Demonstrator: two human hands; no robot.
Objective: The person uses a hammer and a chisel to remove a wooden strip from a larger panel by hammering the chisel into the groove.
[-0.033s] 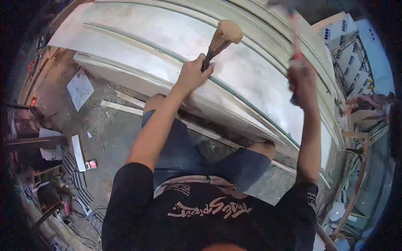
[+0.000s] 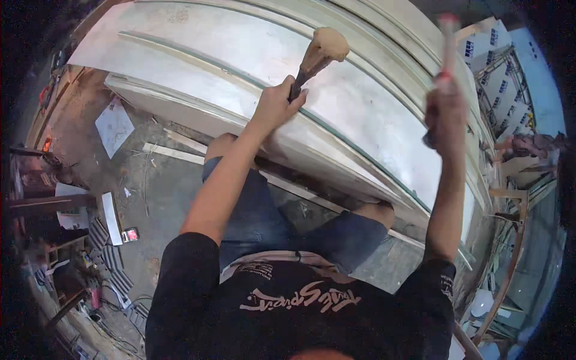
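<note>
Head view: nearest are the black shirt and dark shorts, with the knees toward a stack of pale panels. Ahead, the left hand is wrapped round the dark, narrow end of a brown flared tool. That tool's long axis slants away from the body and rightward, ending in a broad tan face above the panels — whether it touches them, I cannot tell. Over to the right, the right hand is closed on a red-and-pale handle, which points almost straight away from the body; its far end is too blurred to read. So the flared tool lies left of the right hand, well apart from it — the left is nearer, gripping it. Farther off at right stand white boards with dark markings.
</note>
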